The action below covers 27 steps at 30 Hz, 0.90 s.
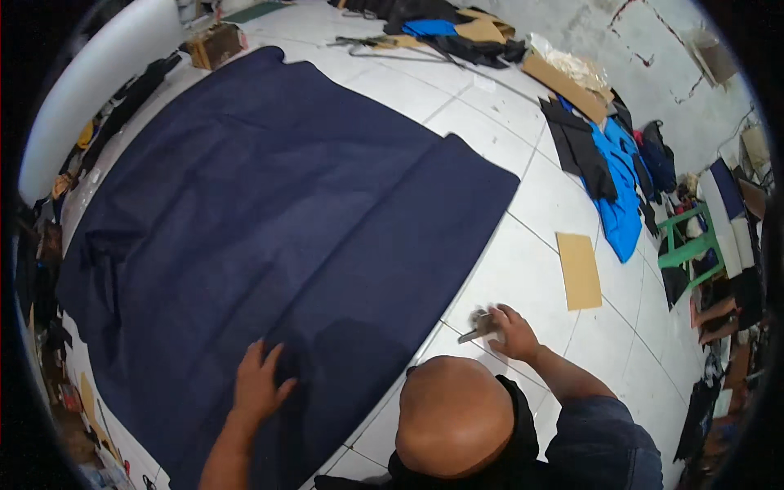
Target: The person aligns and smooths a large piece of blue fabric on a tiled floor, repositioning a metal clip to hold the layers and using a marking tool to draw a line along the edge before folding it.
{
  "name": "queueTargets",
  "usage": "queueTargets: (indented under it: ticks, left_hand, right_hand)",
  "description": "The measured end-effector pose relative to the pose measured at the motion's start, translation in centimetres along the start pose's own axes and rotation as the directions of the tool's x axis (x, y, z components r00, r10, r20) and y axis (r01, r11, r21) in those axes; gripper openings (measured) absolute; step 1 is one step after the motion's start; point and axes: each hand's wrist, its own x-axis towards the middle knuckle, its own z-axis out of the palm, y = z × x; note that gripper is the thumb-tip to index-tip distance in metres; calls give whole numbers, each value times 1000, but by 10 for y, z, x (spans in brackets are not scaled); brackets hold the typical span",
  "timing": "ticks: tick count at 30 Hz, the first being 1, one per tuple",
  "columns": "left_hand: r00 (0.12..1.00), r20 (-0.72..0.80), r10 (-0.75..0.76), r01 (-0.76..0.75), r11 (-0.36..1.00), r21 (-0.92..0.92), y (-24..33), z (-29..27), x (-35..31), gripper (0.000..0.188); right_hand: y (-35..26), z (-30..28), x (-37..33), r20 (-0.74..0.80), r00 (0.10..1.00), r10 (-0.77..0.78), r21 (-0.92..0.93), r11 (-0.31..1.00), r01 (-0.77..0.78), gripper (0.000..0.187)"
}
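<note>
Our left hand (258, 384) is spread open over the navy cloth (216, 212); our right hand (514, 333) grips a blurred metal tool (482, 324) just beside its edge. The cloth lies creased across the tiled floor (523, 269). We seem to be smoothing it; the next move calls for flattening.

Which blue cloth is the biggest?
The dark blue cloth spread over the floor, beneath the person's left hand. The bright blue cloths near the wall are smaller.
</note>
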Motion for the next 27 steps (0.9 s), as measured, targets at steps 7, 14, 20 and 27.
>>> queueTargets:
  ticks: [7, 14, 20, 27]
  left_hand:
    - [998, 11, 66, -66, 997, 45, 118, 83, 93, 82]
    - [989, 140, -44, 52, 998, -47, 123, 101, 107, 84]
    - [983, 161, -92, 97, 995, -22, 126, 103, 115, 83]
    - [984, 157, -84, 84, 996, 7, 123, 110, 121, 83]
  right_hand:
    - [-34, -3, 34, 190, 959, -213, 70, 977, 203, 70]
    - [-49, 21, 58, 329, 836, -439, 1, 886, 464, 37]
    - [-13, 6, 37, 171, 985, 12, 144, 989, -37, 29]
    - [-2, 19, 6, 613, 520, 595, 588, 96, -803, 63]
